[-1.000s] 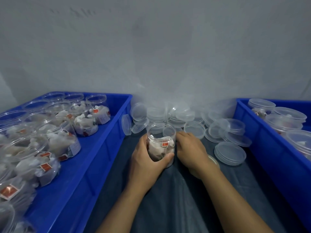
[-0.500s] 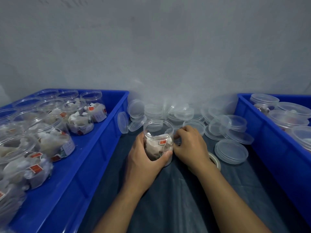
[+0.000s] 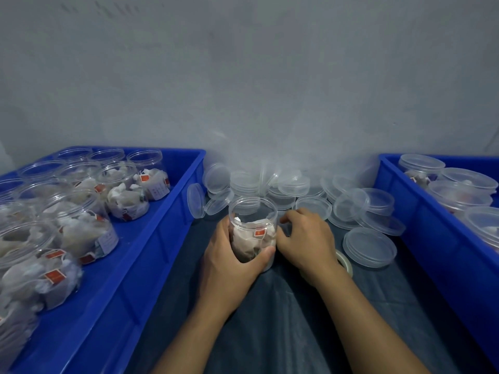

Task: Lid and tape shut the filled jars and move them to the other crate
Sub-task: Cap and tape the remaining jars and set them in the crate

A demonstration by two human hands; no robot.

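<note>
A clear open-topped jar (image 3: 253,211) holding tea bags with red tags stands on the dark cloth between two blue crates. My left hand (image 3: 229,263) grips it from the left, thumb across its front. My right hand (image 3: 307,238) sits against the jar's right side with its fingers curled at the wall; exactly what the fingertips touch is hidden. A roll of clear tape (image 3: 344,261) lies by my right wrist. Loose clear lids (image 3: 294,184) are piled behind the jar.
The left crate (image 3: 172,211) holds several open filled jars (image 3: 127,195). The right crate (image 3: 421,225) holds lidded jars (image 3: 459,190). A stack of lids (image 3: 370,247) lies right of my right hand. A grey wall rises behind everything.
Both hands stay at the jar. My right hand's fingers have shifted slightly along the jar's right side, and the view has tilted a little.
</note>
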